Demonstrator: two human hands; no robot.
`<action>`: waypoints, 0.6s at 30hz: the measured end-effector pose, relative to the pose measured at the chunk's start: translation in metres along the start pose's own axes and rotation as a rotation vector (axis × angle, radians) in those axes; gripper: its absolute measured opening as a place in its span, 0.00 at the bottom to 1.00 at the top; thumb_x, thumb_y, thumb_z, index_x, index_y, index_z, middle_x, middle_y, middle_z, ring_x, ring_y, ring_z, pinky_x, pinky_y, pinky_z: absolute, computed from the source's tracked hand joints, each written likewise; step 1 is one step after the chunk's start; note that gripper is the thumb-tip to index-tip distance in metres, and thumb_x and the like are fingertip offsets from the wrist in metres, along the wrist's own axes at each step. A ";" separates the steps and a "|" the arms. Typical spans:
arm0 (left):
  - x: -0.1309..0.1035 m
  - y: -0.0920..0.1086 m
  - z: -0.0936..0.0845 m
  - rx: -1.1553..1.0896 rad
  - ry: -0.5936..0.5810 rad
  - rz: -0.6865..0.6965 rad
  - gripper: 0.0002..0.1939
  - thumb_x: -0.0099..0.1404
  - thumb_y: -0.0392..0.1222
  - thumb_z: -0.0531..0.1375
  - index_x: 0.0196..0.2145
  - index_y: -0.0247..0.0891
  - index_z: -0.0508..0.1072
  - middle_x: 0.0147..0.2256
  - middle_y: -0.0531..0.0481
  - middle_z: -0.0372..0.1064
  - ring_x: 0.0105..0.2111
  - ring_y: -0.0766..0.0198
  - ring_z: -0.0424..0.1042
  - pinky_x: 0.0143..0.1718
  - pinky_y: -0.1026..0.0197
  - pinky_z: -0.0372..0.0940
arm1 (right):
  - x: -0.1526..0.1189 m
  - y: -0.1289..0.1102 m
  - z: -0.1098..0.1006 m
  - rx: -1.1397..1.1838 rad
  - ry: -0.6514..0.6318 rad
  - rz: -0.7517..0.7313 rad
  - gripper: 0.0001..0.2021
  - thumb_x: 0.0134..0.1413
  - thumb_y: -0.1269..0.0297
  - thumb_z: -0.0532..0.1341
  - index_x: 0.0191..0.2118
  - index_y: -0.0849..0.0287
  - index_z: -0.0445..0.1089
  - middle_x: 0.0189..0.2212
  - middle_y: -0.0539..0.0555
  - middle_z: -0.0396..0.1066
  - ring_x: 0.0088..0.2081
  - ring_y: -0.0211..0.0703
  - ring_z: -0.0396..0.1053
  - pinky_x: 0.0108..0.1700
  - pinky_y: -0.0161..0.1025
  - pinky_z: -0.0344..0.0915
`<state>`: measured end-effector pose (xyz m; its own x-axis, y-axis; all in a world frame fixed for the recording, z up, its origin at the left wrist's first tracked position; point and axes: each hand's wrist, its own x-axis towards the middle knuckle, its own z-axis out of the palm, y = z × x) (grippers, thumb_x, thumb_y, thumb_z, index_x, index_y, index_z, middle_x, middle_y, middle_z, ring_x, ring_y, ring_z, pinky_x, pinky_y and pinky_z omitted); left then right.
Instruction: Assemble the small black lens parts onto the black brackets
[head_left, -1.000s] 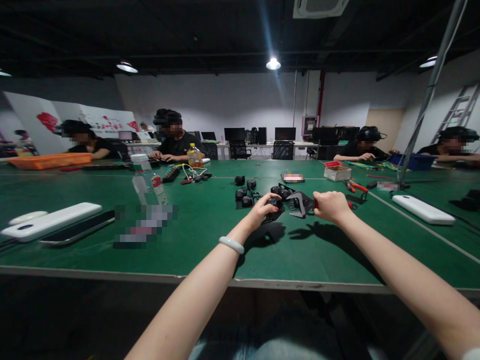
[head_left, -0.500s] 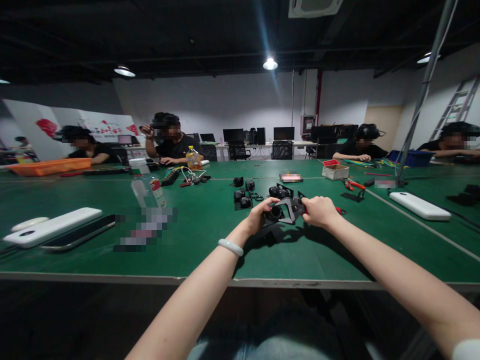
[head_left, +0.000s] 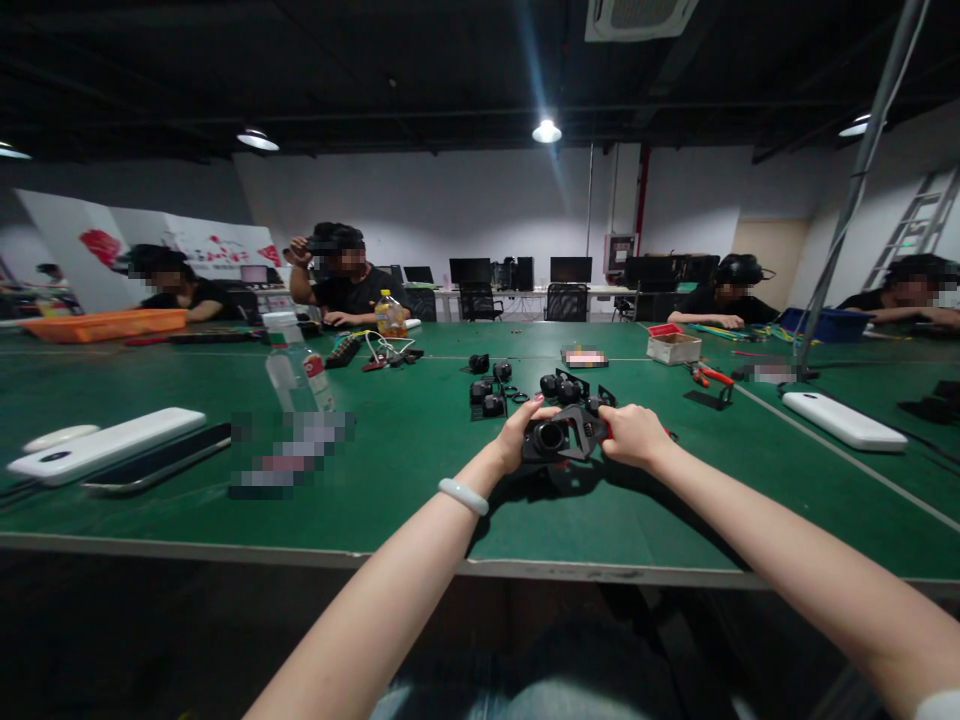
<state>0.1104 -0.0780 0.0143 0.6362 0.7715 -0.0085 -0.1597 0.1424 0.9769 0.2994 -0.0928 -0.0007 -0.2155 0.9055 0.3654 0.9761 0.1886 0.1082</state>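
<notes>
My left hand is closed on a black plate with a round, hollow threaded fitting that looks like a cable gland. My right hand is wrapped around the handle of a dark adjustable wrench; a bit of red shows by the fingers. The wide wrench jaws lie right beside the fitting, and whether they grip it cannot be made out. Both hands are held just above the green table. Beyond them lie several black fittings and more black pieces on plates.
To the right are red-handled pliers, a small box and a white power bank. A clear bottle, a phone and another white power bank lie left. Several people sit across the table near a metal pole.
The wrench has moved left and turned, so its jaws now sit against or beside the fitting. The fitting's round opening has turned more toward me. The view has shifted slightly.
</notes>
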 end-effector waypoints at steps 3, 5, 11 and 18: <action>0.002 -0.001 -0.004 -0.033 -0.026 0.020 0.27 0.54 0.55 0.43 0.37 0.29 0.65 0.25 0.42 0.69 0.24 0.58 0.67 0.26 0.54 0.62 | 0.001 0.003 0.003 -0.007 0.009 0.002 0.12 0.39 0.63 0.50 0.33 0.58 0.62 0.29 0.56 0.68 0.32 0.47 0.66 0.28 0.36 0.56; 0.003 -0.002 -0.006 -0.043 -0.041 0.031 0.26 0.54 0.55 0.43 0.36 0.29 0.66 0.25 0.42 0.69 0.25 0.57 0.68 0.25 0.53 0.62 | 0.002 0.004 0.004 -0.013 0.014 0.006 0.12 0.39 0.62 0.50 0.33 0.58 0.62 0.29 0.56 0.68 0.31 0.47 0.66 0.28 0.36 0.56; 0.003 -0.003 -0.008 -0.028 -0.070 0.026 0.27 0.54 0.55 0.44 0.35 0.28 0.67 0.24 0.41 0.69 0.24 0.57 0.68 0.25 0.54 0.62 | 0.001 0.007 0.005 -0.001 0.063 -0.040 0.12 0.39 0.62 0.50 0.31 0.59 0.63 0.27 0.56 0.68 0.30 0.45 0.66 0.27 0.34 0.53; 0.003 -0.003 -0.009 -0.039 -0.008 0.049 0.26 0.54 0.54 0.45 0.33 0.28 0.69 0.22 0.42 0.69 0.22 0.58 0.68 0.23 0.55 0.62 | -0.002 0.010 0.001 0.155 0.157 -0.314 0.20 0.39 0.47 0.50 0.29 0.60 0.62 0.20 0.52 0.67 0.23 0.38 0.64 0.23 0.31 0.47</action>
<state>0.1063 -0.0706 0.0092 0.6330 0.7731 0.0414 -0.2205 0.1287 0.9669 0.3094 -0.0928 -0.0014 -0.4952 0.7274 0.4751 0.8517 0.5142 0.1005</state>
